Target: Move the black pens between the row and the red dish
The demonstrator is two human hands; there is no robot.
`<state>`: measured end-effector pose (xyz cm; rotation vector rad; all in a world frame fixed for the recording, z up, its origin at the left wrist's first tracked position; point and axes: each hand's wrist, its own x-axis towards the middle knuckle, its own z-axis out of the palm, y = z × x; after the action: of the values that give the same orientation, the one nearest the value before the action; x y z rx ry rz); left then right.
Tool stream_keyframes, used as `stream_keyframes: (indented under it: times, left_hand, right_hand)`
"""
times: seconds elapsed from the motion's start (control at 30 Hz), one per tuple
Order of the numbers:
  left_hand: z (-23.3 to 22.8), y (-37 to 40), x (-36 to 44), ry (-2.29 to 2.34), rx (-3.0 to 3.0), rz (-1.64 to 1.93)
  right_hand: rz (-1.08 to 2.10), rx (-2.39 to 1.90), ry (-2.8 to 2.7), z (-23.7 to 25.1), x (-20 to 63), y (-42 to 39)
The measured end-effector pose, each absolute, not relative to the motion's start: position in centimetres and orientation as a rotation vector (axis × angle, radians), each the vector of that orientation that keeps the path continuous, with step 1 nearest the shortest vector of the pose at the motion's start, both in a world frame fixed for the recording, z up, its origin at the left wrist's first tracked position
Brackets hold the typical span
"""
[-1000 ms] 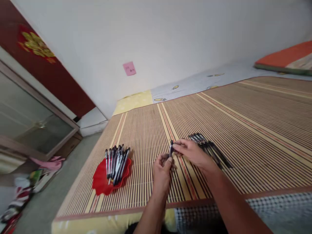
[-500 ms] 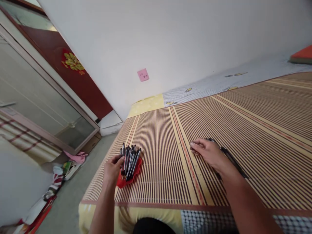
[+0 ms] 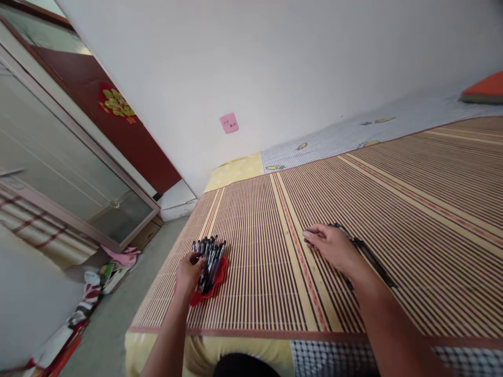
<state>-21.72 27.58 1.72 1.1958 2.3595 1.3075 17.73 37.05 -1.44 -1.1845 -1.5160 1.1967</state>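
A: At 7 o'clock on the mat point(image 3: 275, 272), left hand point(image 3: 187, 273) rested on the pen bundle point(image 3: 208, 257) lying in the red dish point(image 3: 218, 283), fingers curled at its near end. Couldn't tell if it gripped a pen or had just let go.

B: Right hand?

A: Right hand point(image 3: 332, 247) at 3 o'clock, flat over the loose pens point(image 3: 371, 259), fingers relaxed, nothing clearly pinched.

B: Step?

A: Looked like dropping one pen into the dish. Next calls for picking a single pen from the loose row.

B: Blind spots?

A: Palm hid most of that row; pen caps too small to read.
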Motion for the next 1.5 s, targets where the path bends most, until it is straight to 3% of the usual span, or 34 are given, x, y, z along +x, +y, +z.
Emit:
stream_keyframes:
  times: [0.17,0.27,0.33,0.47,0.8,1.03,1.5]
  left_hand:
    - [3.2,27.0,-19.5,2.308,1.147,1.511]
    - [4.8,27.5,-15.6,1.576,0.845,1.85]
    - [5.9,28.1,-12.4,1.098,0.655,1.84]
    - [6.4,29.9,-6.8,0.804,0.424,1.706]
    - [0.0,31.5,-4.0,0.88,0.111,1.54]
    - [0.0,32.1,-4.7,0.959,0.185,1.617]
    - [-0.7,32.2,-4.6,1.002,0.327,1.567]
  right_hand:
    - [1.172,-1.185,-1.497,-1.4,17.1,37.3]
    - [1.099,-1.198,-1.578,-0.6,15.2,36.4]
    - [1.072,-1.21,-1.675,-0.2,13.6,35.5]
    - [1.154,-1.103,-1.933,-0.2,11.0,33.9]
    - [0.979,-1.309,-2.022,-0.1,14.8,35.4]
    - [0.642,-1.846,-1.799,0.6,21.4,35.9]
    - [0.606,-2.053,-1.934,-0.2,21.0,36.1]
